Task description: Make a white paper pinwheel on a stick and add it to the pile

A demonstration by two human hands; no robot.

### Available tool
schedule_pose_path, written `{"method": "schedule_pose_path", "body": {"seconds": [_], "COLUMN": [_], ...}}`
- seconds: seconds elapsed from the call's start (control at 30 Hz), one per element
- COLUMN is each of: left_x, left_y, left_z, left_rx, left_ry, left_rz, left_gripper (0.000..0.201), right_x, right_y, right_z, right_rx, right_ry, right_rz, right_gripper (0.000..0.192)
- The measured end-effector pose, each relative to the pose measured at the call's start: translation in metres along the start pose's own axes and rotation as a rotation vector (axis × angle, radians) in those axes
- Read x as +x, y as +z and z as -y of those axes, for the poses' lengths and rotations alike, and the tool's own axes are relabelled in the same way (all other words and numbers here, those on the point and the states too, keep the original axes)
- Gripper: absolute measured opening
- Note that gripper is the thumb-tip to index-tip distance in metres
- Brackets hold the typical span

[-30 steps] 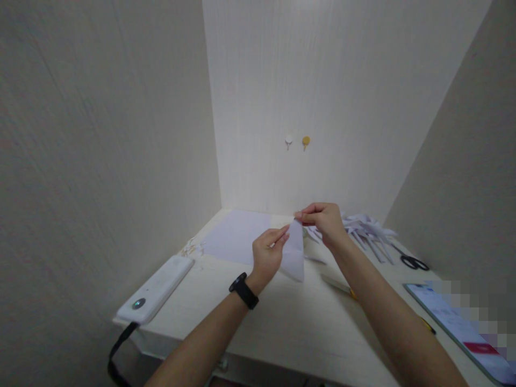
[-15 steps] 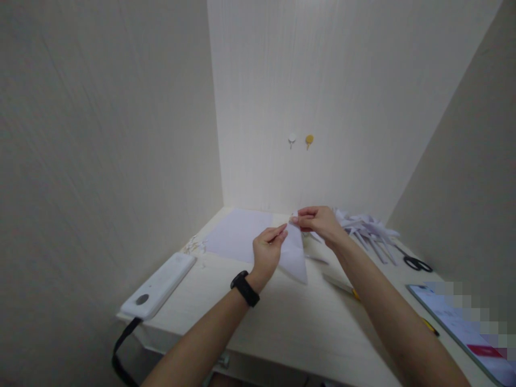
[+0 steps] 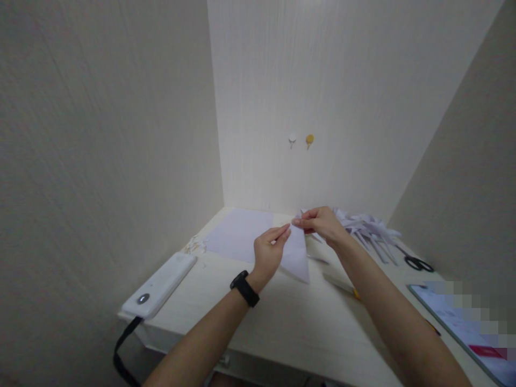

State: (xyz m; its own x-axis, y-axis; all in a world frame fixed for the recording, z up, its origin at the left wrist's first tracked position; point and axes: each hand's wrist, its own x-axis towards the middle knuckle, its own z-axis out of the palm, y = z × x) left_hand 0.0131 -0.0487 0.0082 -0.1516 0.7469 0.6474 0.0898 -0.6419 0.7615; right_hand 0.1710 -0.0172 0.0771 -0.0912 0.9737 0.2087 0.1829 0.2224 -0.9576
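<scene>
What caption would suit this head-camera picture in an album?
Both hands, left and right, pinch a folded white paper triangle above a pale wooden desk, black-handled scissors lying to the right.

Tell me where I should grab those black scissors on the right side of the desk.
Take the scissors by the black handle loops, coming from the right front. They lie flat, loops toward the open desk, while the blades point back under the folded paper pile.

Both hands pinch a folded white paper [image 3: 297,257] above the counter [image 3: 290,317]: left hand [image 3: 268,252] near, right hand [image 3: 322,224] at the far tip (scissors [image 3: 417,263] lie far right).
</scene>
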Motion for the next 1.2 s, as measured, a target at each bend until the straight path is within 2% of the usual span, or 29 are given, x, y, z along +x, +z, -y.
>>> {"method": "schedule_pose_path", "body": {"seconds": [0.17, 0.57, 0.73, 1.1, 1.2], "left_x": [0.000, 0.000, 0.001, 0.003, 0.004], "left_y": [0.001, 0.004, 0.004, 0.004, 0.003], "left_z": [0.000, -0.003, -0.003, -0.001, 0.003], "left_rx": [-0.080, -0.196, -0.187, -0.119, -0.104], "left_ry": [-0.172, -0.264, -0.264, -0.238, -0.219], "left_rz": [0.001, -0.002, -0.008, 0.031, -0.002], "left_gripper": [0.023, 0.021, 0.022, 0.024, 0.022], "right_x": [-0.003, -0.003, -0.001, 0.002, 0.002], "right_y": [0.000, 0.009, 0.011, 0.010, 0.009], "right_z": [0.005, 0.005, 0.000, -0.006, -0.006], "right_rx": [0.034, 0.172, 0.190, 0.024, 0.014], "right_ry": [-0.021, -0.033, -0.055, -0.122, -0.123], "right_rz": [0.008, -0.207, -0.210, -0.239, -0.186], "right_gripper": [0.041, 0.034, 0.036, 0.040, 0.043]}}
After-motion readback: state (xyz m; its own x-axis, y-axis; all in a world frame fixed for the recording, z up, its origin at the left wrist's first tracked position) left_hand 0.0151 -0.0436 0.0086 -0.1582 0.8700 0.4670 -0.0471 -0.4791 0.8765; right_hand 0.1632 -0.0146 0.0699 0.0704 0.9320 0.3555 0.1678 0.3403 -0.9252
